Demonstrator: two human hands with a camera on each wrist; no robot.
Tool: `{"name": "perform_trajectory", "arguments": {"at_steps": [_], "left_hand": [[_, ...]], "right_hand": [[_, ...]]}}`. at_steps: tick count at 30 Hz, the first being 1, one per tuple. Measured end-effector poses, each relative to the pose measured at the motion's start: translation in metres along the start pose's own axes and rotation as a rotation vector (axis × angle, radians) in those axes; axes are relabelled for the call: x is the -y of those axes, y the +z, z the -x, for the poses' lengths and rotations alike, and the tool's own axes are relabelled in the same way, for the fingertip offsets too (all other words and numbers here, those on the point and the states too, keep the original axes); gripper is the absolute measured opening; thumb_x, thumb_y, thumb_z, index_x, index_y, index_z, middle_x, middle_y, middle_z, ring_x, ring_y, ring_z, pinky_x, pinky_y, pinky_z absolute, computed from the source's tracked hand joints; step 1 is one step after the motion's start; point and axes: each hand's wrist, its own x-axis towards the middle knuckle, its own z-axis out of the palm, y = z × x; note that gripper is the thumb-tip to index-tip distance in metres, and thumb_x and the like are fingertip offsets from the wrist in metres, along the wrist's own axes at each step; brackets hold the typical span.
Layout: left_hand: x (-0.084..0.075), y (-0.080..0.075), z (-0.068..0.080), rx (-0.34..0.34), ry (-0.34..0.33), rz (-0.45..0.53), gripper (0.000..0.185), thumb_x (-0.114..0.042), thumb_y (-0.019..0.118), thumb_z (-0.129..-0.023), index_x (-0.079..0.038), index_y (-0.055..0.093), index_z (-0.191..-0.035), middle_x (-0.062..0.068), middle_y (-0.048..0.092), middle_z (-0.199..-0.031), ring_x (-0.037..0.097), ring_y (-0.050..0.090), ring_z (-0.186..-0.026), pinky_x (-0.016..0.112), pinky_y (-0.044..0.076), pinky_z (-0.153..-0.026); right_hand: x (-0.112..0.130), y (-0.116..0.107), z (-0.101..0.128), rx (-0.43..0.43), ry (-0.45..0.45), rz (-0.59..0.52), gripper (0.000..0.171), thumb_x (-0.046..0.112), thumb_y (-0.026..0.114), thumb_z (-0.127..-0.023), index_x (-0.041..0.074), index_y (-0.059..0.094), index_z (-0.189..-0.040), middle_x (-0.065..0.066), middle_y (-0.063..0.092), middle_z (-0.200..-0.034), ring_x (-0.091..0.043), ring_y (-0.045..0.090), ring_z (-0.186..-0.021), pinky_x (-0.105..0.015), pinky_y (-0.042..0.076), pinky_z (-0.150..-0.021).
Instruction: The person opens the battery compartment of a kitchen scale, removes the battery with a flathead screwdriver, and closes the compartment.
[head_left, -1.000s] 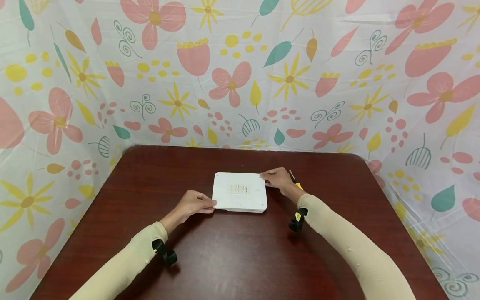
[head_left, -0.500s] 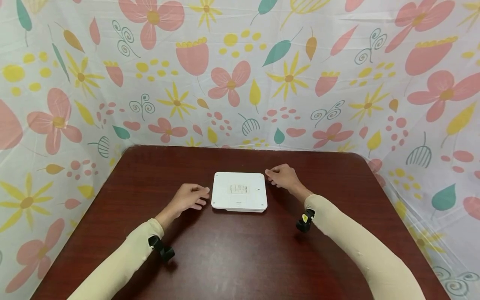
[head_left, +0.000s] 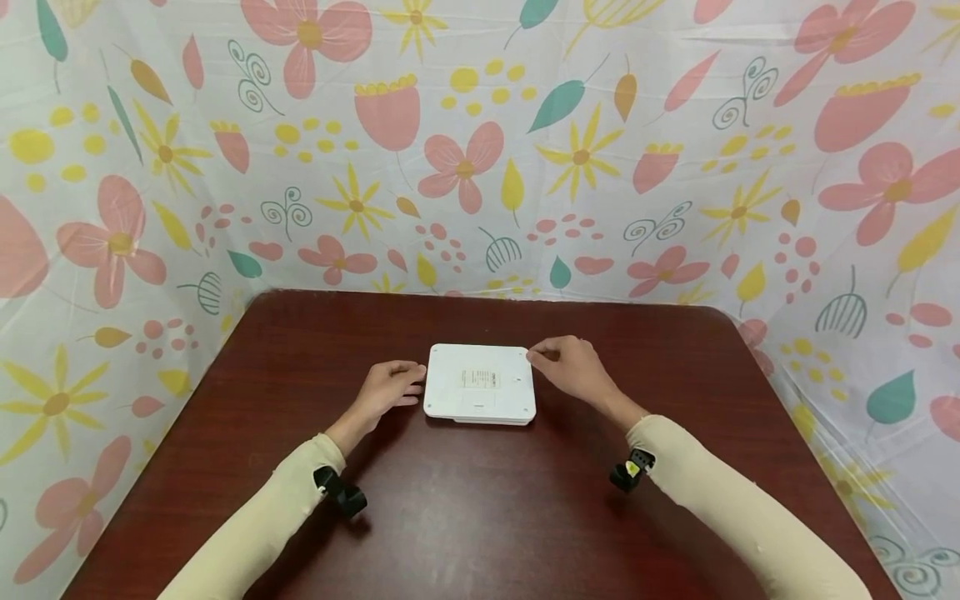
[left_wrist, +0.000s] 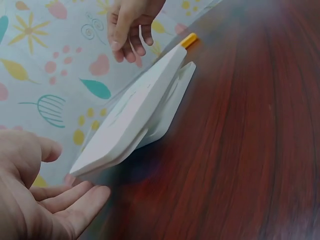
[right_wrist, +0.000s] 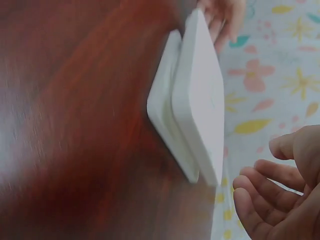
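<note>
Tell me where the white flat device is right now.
In the head view the white flat device lies flat near the middle of the dark wooden table, between the left hand and the right hand, neither of which grips it.

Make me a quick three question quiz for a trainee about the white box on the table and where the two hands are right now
1. True or false: the white box lies flat on the dark wooden table.
2. Which hand is at the box's far corner? A) left hand B) right hand C) neither
3. Fill in: the small label on the box's top face sits near its ____.

Key
1. True.
2. B: the right hand is at the far right corner, while the left hand is beside the box's left edge. Neither hand grips the box.
3. Middle.
</note>
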Motion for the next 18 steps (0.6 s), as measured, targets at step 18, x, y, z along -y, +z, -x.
{"name": "perform_trajectory", "arguments": {"at_steps": [18], "left_hand": [[0.013,0.016,-0.008,0.032,0.027,0.17,0.042,0.003,0.07,-0.093,0.017,0.057,-0.131,0.023,0.07,-0.111,0.016,0.07,-0.088,0.032,0.064,-0.08]], "right_hand": [[0.03,0.041,0.023,-0.003,-0.148,-0.078,0.019,0.026,0.075,-0.095,0.012,0.081,-0.107,0.001,0.077,-0.1,-0.015,0.071,-0.085,-0.028,0.06,-0.067]]}}
